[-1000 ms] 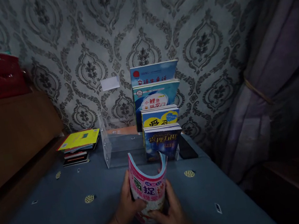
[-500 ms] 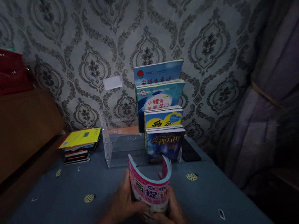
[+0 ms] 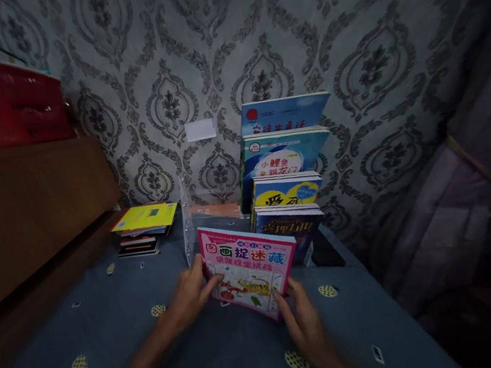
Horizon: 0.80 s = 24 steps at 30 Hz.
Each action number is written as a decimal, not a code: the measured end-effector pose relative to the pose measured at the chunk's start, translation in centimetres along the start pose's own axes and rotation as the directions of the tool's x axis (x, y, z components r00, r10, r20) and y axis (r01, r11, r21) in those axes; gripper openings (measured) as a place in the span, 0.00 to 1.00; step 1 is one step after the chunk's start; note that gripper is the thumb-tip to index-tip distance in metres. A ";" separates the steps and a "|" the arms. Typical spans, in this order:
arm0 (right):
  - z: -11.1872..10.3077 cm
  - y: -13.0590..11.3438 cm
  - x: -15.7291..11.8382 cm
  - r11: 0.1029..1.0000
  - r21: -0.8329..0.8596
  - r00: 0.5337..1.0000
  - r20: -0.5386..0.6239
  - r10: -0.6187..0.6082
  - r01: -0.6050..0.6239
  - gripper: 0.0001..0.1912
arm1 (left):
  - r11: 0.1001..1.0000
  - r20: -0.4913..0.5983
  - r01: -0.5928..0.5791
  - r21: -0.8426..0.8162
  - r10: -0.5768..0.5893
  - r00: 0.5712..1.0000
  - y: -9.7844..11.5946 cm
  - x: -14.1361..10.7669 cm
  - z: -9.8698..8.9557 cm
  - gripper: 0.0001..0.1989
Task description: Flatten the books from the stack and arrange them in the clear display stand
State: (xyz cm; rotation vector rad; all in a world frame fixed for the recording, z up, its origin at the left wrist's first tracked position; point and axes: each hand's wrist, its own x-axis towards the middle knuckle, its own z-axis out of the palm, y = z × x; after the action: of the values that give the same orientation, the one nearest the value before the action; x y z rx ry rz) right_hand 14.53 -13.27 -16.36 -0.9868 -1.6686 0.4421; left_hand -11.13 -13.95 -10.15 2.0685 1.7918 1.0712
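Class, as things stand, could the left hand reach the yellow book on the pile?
Probably yes, though the left hand must first let go of the pink book, which the right hand also grips. Nothing seems to block the way to the yellow book.

The pink book hides the far fingers of the left hand and right hand, along with part of the clear rack and the lower dark-blue book. Small cover print is illegible, both forearms blur toward the bottom edge, the left edge crops the red basket, and shadow swallows the curtain's lower folds.
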 end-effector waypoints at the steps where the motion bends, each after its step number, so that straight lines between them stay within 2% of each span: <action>1: 0.0 -0.3 0.3 0.999 -0.015 0.999 0.002 -0.034 0.034 0.13 | 1.000 -0.028 -0.003 -0.027 0.002 1.000 0.0 0.0 0.1 0.17; 4: 0.4 -1.1 1.0 0.992 -0.033 0.993 -0.001 -0.119 0.119 0.09 | 0.994 -0.087 -0.003 -0.107 -0.007 0.996 0.2 -0.2 0.0 0.16; 9: 1.0 -1.8 1.5 0.986 -0.059 0.988 0.039 -0.151 0.153 0.11 | 0.974 0.009 0.062 -0.217 -0.061 0.998 0.3 -0.3 -0.2 0.12; 16: 1.3 -1.0 2.9 0.985 -0.100 0.986 0.102 -0.130 0.140 0.11 | 0.987 -0.058 0.078 -0.138 -0.086 0.995 -0.8 0.8 1.1 0.11; 24: 3.6 0.3 6.9 0.974 -0.083 0.967 0.168 -0.194 0.210 0.14 | 0.995 -0.214 0.085 -0.060 -0.096 0.972 -2.3 4.2 1.3 0.09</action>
State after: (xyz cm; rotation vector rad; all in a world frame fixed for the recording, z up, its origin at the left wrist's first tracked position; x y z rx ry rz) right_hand 10.88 -6.98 -13.58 -0.8602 -1.9302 0.3091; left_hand -12.14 -9.11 -10.78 1.8834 1.9153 1.3453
